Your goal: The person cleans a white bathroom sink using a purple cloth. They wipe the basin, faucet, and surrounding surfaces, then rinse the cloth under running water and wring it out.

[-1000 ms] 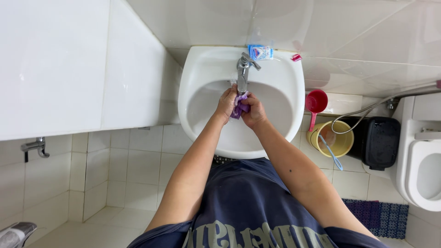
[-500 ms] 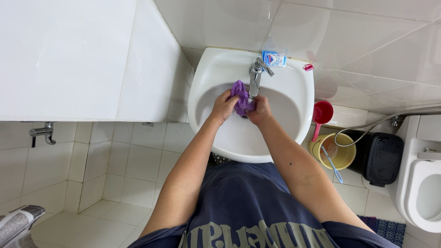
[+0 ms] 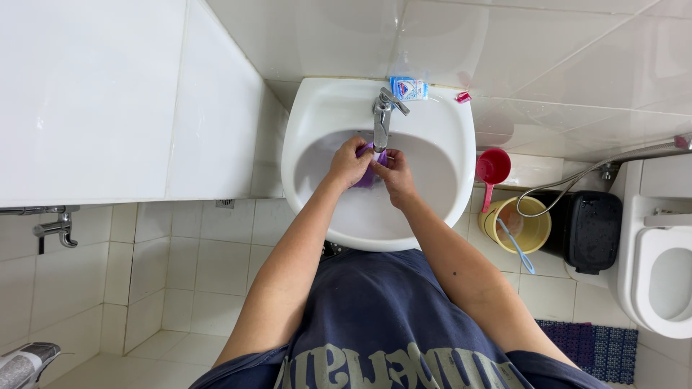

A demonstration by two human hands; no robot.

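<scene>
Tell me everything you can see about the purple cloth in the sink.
The purple cloth is a small soft piece, bunched up and mostly hidden. It sits between the left hand and right hand, both gripping it, over the white sink basin and just under the spout of the metal tap. Only folds of it show between the fingers. Whether it is wet cannot be told.
</scene>
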